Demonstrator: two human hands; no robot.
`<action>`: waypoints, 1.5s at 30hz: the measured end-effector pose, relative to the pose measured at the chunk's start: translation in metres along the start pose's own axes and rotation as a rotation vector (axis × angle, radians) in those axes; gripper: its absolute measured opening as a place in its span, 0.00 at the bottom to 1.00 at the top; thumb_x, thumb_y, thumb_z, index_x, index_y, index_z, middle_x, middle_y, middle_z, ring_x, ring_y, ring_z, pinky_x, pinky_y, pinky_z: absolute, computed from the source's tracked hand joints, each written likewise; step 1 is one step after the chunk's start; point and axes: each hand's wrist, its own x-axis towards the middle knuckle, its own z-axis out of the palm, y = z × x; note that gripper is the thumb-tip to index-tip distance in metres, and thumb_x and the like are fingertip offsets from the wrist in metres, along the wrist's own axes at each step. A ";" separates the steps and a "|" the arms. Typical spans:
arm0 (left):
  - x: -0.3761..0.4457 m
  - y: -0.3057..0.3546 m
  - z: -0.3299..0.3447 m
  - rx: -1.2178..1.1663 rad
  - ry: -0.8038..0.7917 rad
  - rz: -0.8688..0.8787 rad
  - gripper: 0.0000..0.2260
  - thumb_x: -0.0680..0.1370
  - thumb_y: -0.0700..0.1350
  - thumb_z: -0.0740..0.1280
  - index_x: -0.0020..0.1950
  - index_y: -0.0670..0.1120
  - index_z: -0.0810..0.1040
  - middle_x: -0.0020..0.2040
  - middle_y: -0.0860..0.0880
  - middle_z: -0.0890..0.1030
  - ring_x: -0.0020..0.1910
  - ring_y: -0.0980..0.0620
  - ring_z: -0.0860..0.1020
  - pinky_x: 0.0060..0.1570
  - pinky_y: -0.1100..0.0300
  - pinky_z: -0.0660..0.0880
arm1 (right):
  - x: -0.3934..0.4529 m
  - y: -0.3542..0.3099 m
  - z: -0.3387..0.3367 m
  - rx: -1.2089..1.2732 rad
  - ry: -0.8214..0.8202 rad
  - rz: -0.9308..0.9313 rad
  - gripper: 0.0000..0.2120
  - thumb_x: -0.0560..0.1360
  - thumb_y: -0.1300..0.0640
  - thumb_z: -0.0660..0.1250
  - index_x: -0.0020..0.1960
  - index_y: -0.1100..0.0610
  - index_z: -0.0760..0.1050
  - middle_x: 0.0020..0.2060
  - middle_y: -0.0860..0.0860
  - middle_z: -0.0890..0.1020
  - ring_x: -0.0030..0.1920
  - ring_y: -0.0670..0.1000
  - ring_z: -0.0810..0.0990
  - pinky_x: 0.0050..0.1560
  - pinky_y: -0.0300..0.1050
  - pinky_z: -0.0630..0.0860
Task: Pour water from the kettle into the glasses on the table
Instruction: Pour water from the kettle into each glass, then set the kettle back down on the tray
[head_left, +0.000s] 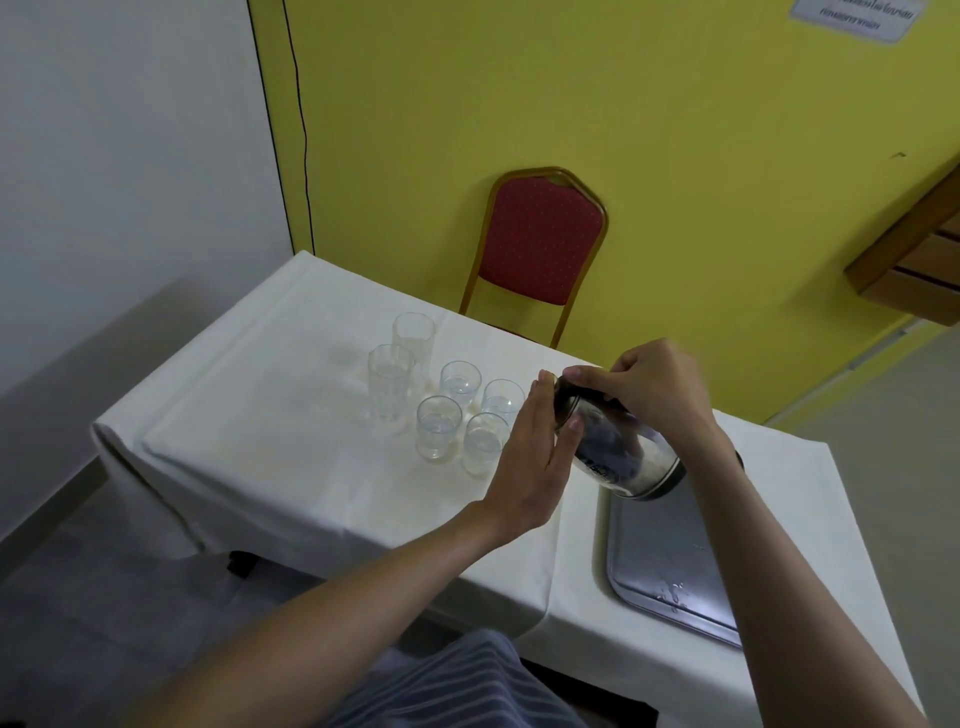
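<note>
A shiny steel kettle (621, 449) is tilted to the left above the far end of a metal tray (670, 561). My right hand (649, 387) grips it from above near its top. My left hand (535, 457) rests flat against the kettle's left side, fingers straight. Just left of the kettle stand several clear glasses on the white tablecloth (291, 457): two tall ones (390, 387) at the back and small ones (439, 426) in front. The small glasses hold some water. The kettle's spout is hidden behind my left hand.
A red padded chair (540, 249) stands behind the table against a yellow wall. Drops of water lie on the near end of the tray. A wooden shelf (914, 260) juts out at the right. The table's left edge drops off near the white wall.
</note>
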 end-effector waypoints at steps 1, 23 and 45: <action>0.000 0.000 0.000 0.002 0.002 0.002 0.28 0.83 0.59 0.50 0.80 0.52 0.45 0.80 0.54 0.51 0.78 0.57 0.49 0.76 0.51 0.52 | 0.000 0.000 0.000 0.002 0.001 -0.002 0.35 0.63 0.31 0.76 0.34 0.67 0.81 0.24 0.55 0.75 0.27 0.53 0.70 0.27 0.44 0.62; 0.024 0.014 0.030 0.616 -0.440 0.442 0.26 0.85 0.51 0.51 0.79 0.41 0.51 0.80 0.46 0.49 0.79 0.53 0.43 0.76 0.55 0.42 | -0.038 0.161 0.063 1.089 0.141 0.611 0.16 0.77 0.55 0.70 0.32 0.58 0.78 0.21 0.51 0.75 0.25 0.50 0.71 0.31 0.40 0.69; 0.124 0.017 0.185 0.865 -0.813 0.658 0.31 0.82 0.48 0.58 0.79 0.40 0.45 0.80 0.45 0.44 0.79 0.50 0.40 0.76 0.56 0.38 | 0.007 0.274 0.075 1.458 0.714 0.926 0.17 0.73 0.66 0.64 0.27 0.56 0.73 0.20 0.46 0.73 0.21 0.46 0.68 0.24 0.36 0.68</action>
